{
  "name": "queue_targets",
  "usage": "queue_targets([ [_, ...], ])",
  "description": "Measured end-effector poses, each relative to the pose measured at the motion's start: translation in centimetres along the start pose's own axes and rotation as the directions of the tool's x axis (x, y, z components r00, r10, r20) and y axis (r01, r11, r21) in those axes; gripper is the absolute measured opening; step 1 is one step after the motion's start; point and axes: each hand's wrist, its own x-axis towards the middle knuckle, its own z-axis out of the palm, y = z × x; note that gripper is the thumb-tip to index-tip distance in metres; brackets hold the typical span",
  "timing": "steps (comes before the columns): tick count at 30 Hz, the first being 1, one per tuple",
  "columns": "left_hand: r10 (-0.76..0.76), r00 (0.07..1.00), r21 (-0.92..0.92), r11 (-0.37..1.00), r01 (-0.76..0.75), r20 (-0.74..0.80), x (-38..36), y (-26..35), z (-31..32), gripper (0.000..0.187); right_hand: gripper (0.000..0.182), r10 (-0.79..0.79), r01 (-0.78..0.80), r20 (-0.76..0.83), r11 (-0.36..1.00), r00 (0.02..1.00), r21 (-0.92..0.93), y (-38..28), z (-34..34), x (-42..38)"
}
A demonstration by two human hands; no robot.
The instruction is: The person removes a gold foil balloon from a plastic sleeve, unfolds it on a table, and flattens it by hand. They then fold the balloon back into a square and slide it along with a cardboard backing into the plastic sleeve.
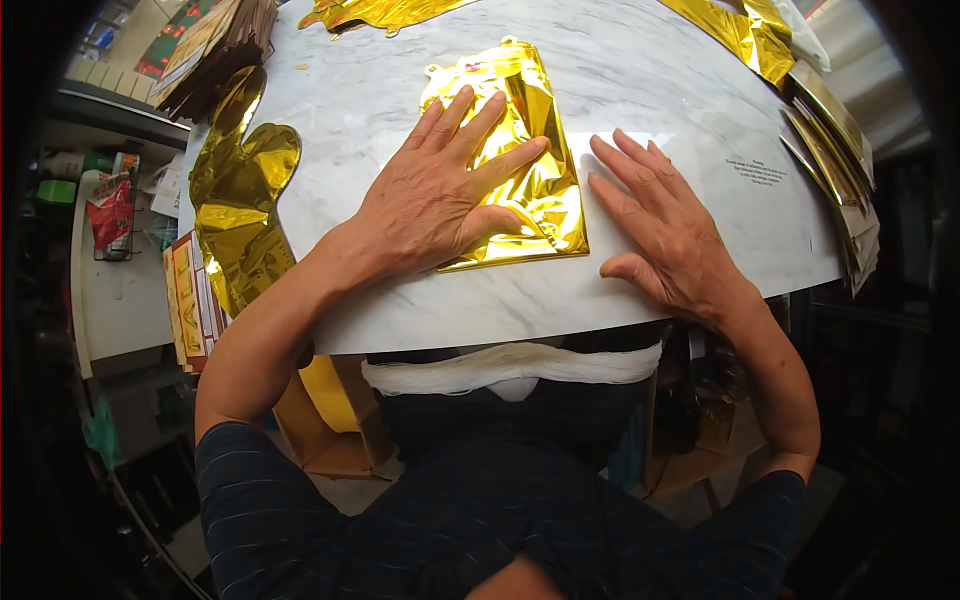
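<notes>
A gold foil balloon (556, 195), folded into a flat rectangle, lies on the marble-patterned table (400, 318). My left hand (430, 195) rests palm down across its left part, fingers spread, and hides some of it. Just right of the foil, my right hand (665, 225) is stretched out flat with its thumb apart, gripping nothing. Beneath and beside that hand lies a clear plastic bag (765, 220) with small printed warning text.
Another gold foil balloon (245, 195) hangs over the table's left edge. More gold foil (385, 12) lies at the far edge, and further foil (755, 40) at far right. Stacked flat packages (835, 150) line the right edge; brown packets (215, 60) are piled at back left.
</notes>
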Motion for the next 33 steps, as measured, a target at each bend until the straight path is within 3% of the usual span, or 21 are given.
queue_targets([
  [12, -0.003, 1.0, 0.001, 1.0, 0.003, 0.013, 0.2, 0.0, -0.1, 0.083, 0.077, -0.05, 0.052, 0.042, 0.997, 0.998, -0.064, 1.6, 1.1, 1.7],
  [21, 0.019, 1.0, -0.022, 1.0, -0.019, -0.001, 0.2, -0.1, -0.2, 0.083, 0.077, -0.001, 0.004, 0.126, 1.0, 0.992, -0.026, 1.2, 1.1, 2.6],
  [24, 0.026, 1.0, -0.016, 1.0, -0.026, 0.002, 0.2, -0.1, -0.2, 0.083, 0.076, -0.03, 0.029, 0.048, 0.999, 0.998, 0.031, 1.3, 1.7, 2.6],
  [33, 0.019, 0.999, 0.002, 1.0, -0.019, 0.028, 0.2, -0.1, -0.3, 0.082, 0.08, 0.002, -0.002, 0.054, 1.0, 0.999, 0.013, 1.1, 1.7, 2.2],
])
